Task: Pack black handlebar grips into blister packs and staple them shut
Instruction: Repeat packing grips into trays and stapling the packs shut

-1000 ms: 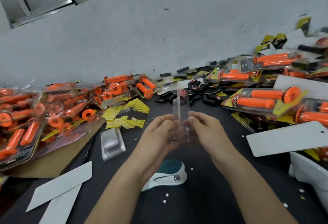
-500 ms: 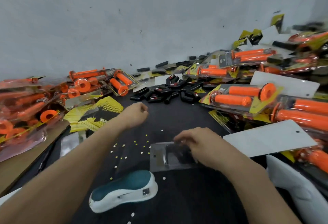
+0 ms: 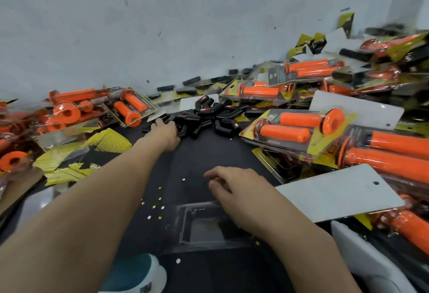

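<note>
A heap of black handlebar grips [image 3: 204, 119] lies at the back of the dark table, near the wall. My left hand [image 3: 167, 132] is stretched out to the heap's left edge, and its fingertips touch the grips there. I cannot see any grip held in it. A clear, empty blister pack [image 3: 199, 227] lies flat on the table in front of me. My right hand [image 3: 234, 188] hovers over the pack's far right corner, fingers loosely bent and holding nothing.
A teal and white stapler [image 3: 139, 274] sits at the near edge. Packed orange grips are piled on the left [image 3: 67, 113] and on the right [image 3: 299, 127]. White backing cards [image 3: 336, 195] and yellow printed cards [image 3: 104, 141] lie around. Punched paper dots dot the table.
My left hand has reached forward from mid-table to the black grip heap. My right hand has lifted off the blister pack, which now lies flat on the table.
</note>
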